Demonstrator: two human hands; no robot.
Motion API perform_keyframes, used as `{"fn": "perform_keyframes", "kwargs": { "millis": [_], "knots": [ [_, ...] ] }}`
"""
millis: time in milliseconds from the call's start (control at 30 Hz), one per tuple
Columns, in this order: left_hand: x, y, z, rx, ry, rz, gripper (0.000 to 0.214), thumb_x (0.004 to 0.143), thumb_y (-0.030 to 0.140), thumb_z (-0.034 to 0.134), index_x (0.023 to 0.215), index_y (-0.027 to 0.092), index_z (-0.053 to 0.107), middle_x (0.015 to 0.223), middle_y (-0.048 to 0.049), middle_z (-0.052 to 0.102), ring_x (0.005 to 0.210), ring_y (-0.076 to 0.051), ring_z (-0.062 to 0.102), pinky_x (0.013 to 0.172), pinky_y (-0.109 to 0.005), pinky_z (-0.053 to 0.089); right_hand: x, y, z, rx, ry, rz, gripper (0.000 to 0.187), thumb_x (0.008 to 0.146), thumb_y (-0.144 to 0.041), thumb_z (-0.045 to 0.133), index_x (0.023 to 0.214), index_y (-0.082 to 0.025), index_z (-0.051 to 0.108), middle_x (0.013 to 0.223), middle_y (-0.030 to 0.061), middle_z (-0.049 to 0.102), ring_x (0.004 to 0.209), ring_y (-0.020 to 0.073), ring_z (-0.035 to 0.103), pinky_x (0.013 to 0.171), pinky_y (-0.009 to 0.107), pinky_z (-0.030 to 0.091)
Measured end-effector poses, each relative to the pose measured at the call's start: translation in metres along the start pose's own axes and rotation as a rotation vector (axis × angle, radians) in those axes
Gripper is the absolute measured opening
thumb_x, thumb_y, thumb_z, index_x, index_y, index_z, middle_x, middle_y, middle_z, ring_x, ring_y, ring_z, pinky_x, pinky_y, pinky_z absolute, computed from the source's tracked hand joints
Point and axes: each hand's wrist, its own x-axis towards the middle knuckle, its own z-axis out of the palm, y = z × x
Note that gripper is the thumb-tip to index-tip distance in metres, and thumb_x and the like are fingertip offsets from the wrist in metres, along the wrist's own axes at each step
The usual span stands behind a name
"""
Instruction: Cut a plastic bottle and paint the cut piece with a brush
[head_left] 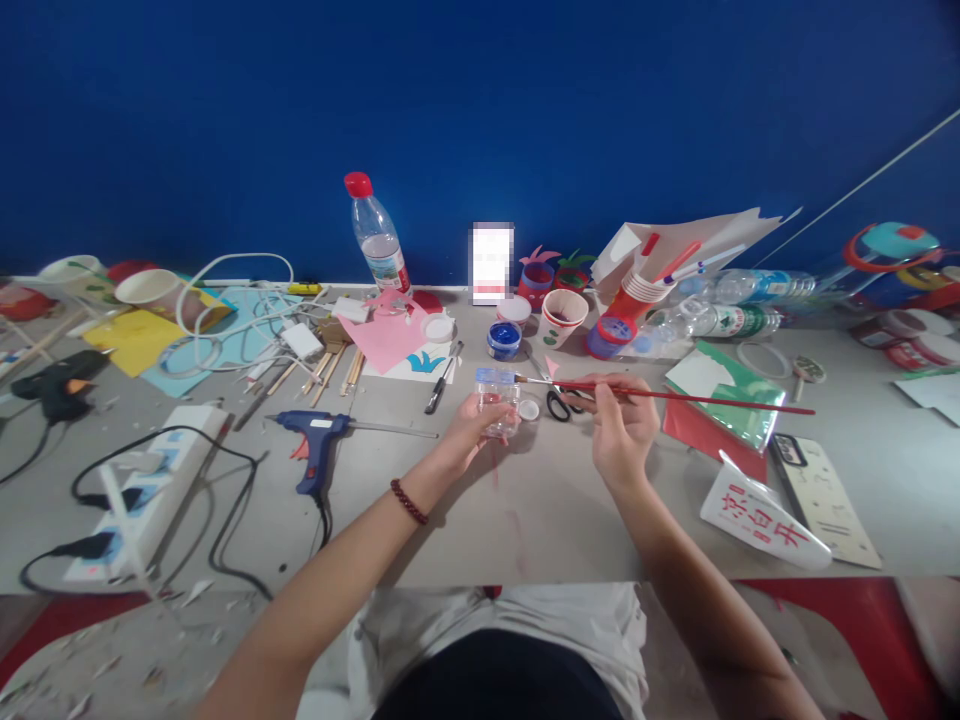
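My left hand (463, 436), with a beaded bracelet at the wrist, is closed around a small clear plastic bottle piece (501, 415) whose far edge is coated in blue. In my right hand (624, 432) is a paintbrush (720, 402) with a long red handle, held level between the fingers. Its bristle end meets the blue edge of the bottle piece. Just beyond stands an uncovered jar of blue paint (504, 342). A small white cap (529, 410) lies beside my left hand, and black-handled scissors (559, 405) are partly hidden near my right fingers.
A blue glue gun (315, 440) and a white power strip (161, 490) with black cords lie at left. Behind are a red-capped bottle (379, 235), a paper cup (564, 320) and pink paper (386, 335). Plastic bottles (727, 320) and a green packet (731, 400) sit at right.
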Motion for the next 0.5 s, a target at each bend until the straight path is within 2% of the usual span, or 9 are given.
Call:
{"fn": "perform_keyframes", "kwargs": {
  "millis": [200,500],
  "knots": [
    [0.0019,-0.002,-0.001,0.008,-0.008,0.008,0.05,0.065,0.034,0.084,0.1,0.016,0.053,0.086,-0.0079,0.073,0.078,-0.021,0.07,0.054,-0.026,0.047,-0.0037,-0.0011,0.0026,-0.032,-0.086,0.014,0.018,0.089,-0.04,0.067,0.092,-0.023,0.062,0.093,0.0033,0.069,0.083,0.0208,0.074,0.07,0.038,0.067],
    [0.0028,-0.0041,-0.0029,-0.041,-0.04,0.022,0.047,0.066,0.038,0.083,0.096,0.016,0.056,0.085,-0.0093,0.073,0.079,-0.021,0.07,0.055,-0.026,0.048,-0.002,-0.0037,0.005,-0.049,-0.086,-0.009,0.015,0.089,-0.039,0.068,0.091,-0.024,0.065,0.091,0.0028,0.068,0.08,0.0211,0.075,0.066,0.037,0.068]
  ]
}}
